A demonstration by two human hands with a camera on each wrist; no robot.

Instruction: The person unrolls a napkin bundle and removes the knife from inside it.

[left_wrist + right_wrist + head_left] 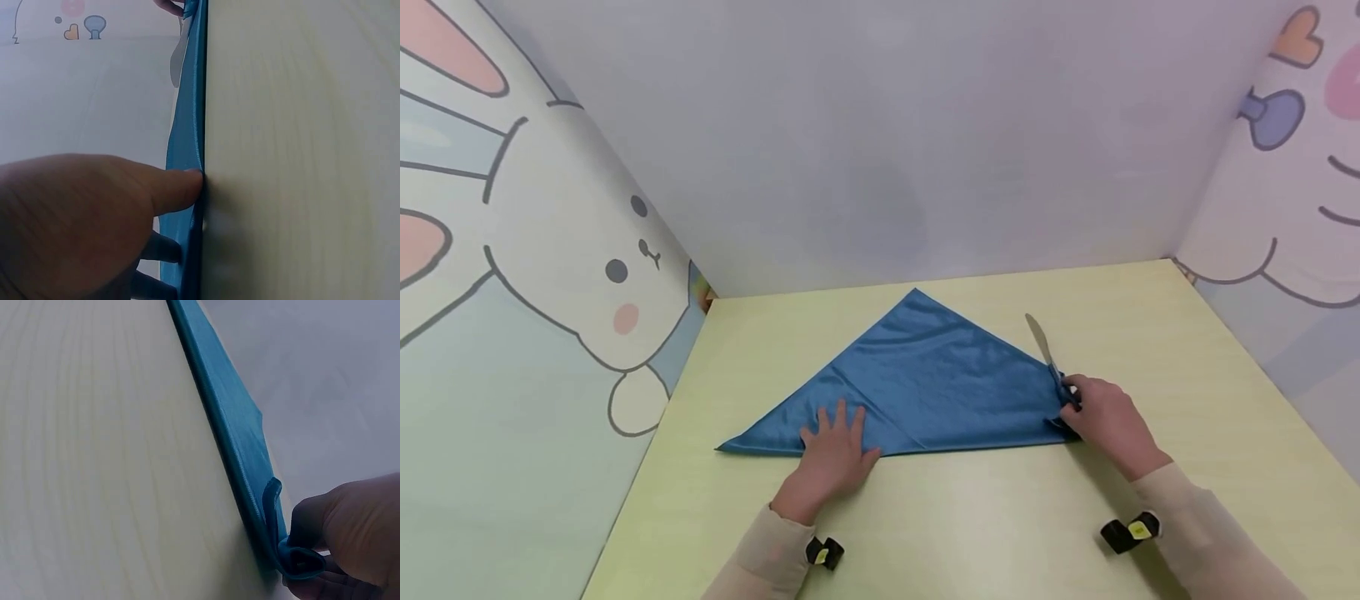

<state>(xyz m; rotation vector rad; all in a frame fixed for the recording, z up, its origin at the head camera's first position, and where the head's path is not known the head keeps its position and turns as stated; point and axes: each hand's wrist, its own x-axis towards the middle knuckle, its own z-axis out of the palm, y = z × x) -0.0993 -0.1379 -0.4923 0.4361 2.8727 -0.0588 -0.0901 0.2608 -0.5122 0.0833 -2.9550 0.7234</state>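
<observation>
A blue satiny cloth (925,383), folded into a triangle, lies on the table with its long edge towards me. My left hand (837,458) presses on that edge left of the middle, fingers spread; the left wrist view shows the thumb along the fold. At the cloth's right corner my right hand (1108,421) pinches the fabric, which curls up in the right wrist view as a rolled end (300,559). From this bunched corner a table knife's silver blade (1037,337) points away from me, past the cloth's slanted edge. Fabric and fingers hide the knife's handle.
The pale wooden table (985,525) ends at a plain grey-white wall (887,150). Walls with cartoon drawings stand on the left (550,375) and right (1300,208). Each wrist wears a small black device.
</observation>
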